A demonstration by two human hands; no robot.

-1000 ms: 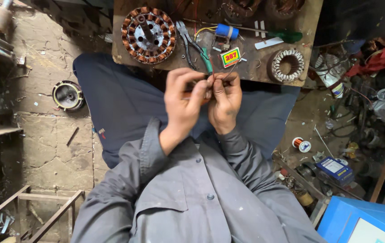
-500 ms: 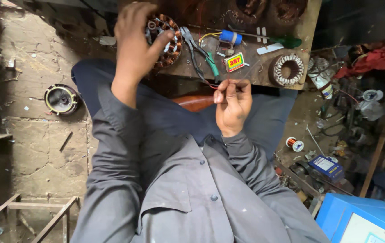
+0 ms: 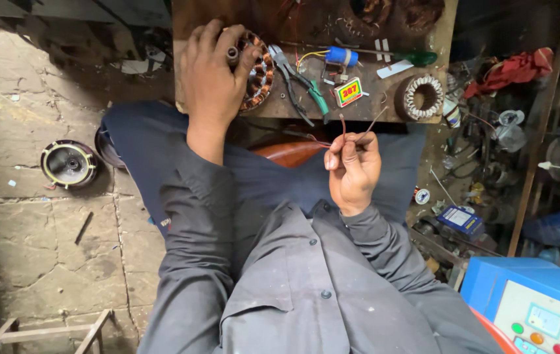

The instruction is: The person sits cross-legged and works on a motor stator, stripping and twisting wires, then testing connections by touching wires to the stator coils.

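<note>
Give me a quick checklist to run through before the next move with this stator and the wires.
1. Left hand has a hold on the stator: ok, palm and fingers rest over it.
2. Right hand keeps the thin wires: ok, pinched at the fingertips.
3. Wire ends stripped: cannot tell, too small.
4. Pliers within reach: ok, lying beside the stator.
5. Stator fully on the wooden board: ok, near the front edge.

Small red-yellow-green box on the wooden board; pale screen panel on the blue machine at lower right
</note>
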